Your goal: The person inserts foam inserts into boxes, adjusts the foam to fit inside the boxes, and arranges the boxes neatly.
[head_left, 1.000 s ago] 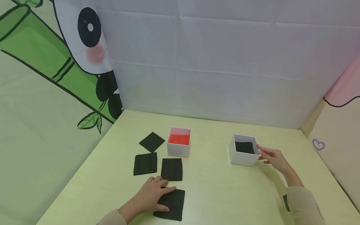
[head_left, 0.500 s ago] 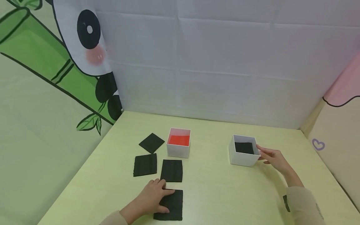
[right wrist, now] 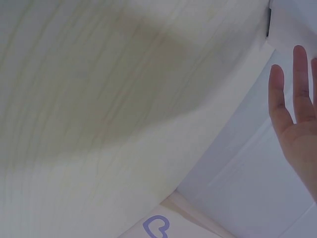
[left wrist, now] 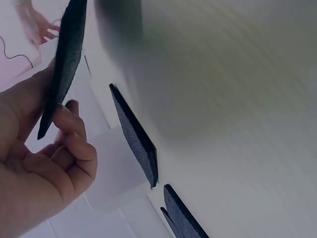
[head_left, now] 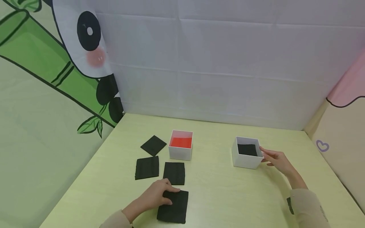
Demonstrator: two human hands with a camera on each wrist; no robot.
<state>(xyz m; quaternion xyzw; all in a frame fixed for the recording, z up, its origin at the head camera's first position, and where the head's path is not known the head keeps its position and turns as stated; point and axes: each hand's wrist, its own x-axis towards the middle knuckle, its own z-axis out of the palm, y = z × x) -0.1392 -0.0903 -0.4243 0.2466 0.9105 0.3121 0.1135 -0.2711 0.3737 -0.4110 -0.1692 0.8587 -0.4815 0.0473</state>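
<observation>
My left hand (head_left: 152,196) pinches a black square pad (head_left: 174,209) by its left part. In the left wrist view, that pad (left wrist: 68,59) stands on edge between the thumb and curled fingers, raised off the table. Just beyond it lies another black pad (head_left: 174,173), with two more, a left pad (head_left: 147,167) and a turned pad (head_left: 154,145), farther back. My right hand (head_left: 276,161) touches the right wall of a white box (head_left: 246,162) that has a black piece (head_left: 247,149) inside. In the right wrist view its fingers (right wrist: 300,84) are straight.
A second white box (head_left: 180,154), with a red piece (head_left: 181,142) in it, stands behind the pads. A pale curtain (head_left: 216,63) closes off the table's back edge. Beside my right sleeve (head_left: 308,205) a small dark thing (head_left: 290,205) shows partly.
My left hand, first spread over the nearest pad, now pinches it with the thumb and fingers drawn together, and the pad has tilted up slightly. The right hand and both boxes stay put.
</observation>
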